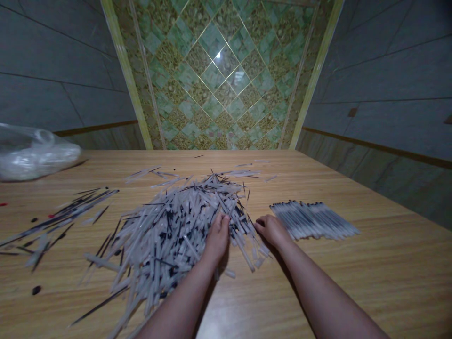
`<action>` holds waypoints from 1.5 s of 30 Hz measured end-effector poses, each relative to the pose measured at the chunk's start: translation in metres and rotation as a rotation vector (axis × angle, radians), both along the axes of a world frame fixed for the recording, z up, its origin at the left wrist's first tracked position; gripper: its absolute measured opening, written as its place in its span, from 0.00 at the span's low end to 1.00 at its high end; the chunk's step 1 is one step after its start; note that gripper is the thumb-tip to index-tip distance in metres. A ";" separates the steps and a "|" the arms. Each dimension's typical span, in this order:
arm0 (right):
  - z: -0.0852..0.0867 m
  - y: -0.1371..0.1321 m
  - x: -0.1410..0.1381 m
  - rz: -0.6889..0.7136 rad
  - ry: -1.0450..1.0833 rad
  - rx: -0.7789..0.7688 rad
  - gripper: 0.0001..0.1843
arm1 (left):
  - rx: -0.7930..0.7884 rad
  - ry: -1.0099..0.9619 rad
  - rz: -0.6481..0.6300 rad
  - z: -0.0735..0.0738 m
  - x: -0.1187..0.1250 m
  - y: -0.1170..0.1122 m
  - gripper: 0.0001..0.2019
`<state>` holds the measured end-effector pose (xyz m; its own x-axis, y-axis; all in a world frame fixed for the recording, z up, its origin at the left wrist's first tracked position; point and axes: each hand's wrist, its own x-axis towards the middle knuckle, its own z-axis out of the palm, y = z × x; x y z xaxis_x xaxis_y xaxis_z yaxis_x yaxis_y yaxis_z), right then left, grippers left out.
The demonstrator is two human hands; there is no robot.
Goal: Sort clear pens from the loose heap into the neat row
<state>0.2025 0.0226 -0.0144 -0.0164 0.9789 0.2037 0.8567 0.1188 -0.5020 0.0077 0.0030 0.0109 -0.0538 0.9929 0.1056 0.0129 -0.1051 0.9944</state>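
A big heap of clear plastic pen barrels (176, 202) mixed with thin black pen refills lies in the middle of the table. My left hand (217, 240) is at the heap's right side, fingers closed, with a pale pen barrel (223, 205) showing at its fingertips. Just right of the heap, my right hand (273, 230) has thumb and finger pinched together. A thin dark piece lies close to those fingertips; whether they hold it I cannot tell. Beside my right hand lies a neat row of assembled pens (314, 220), side by side, dark ends away from me.
Loose black refills and tubes (70, 212) are scattered at the left. A small black cap (36, 290) lies near the front left. At the far left rests a clear plastic bag (38, 155). The wooden table (381, 263) meets a tiled wall (226, 80) behind.
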 end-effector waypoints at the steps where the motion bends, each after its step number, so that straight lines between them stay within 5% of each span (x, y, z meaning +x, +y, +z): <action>1: 0.000 0.000 0.000 -0.029 -0.002 0.002 0.08 | 0.042 0.075 0.001 0.000 0.000 -0.001 0.11; 4: -0.001 0.004 0.002 -0.097 0.114 0.025 0.06 | 0.129 0.251 -0.019 -0.002 0.000 -0.002 0.11; 10: 0.007 0.011 0.003 -0.069 1.008 0.077 0.20 | 0.219 0.327 -0.134 -0.006 0.002 -0.003 0.12; 14: 0.011 0.008 -0.004 -0.036 1.261 0.019 0.21 | 0.242 0.318 -0.168 -0.008 0.003 -0.003 0.12; 38: 0.012 -0.002 -0.014 0.088 1.271 -0.146 0.18 | 0.265 0.380 -0.178 -0.005 0.002 -0.006 0.12; 45: 0.015 -0.006 -0.015 0.107 1.245 -0.135 0.20 | 0.134 0.283 -0.262 -0.006 0.000 0.002 0.17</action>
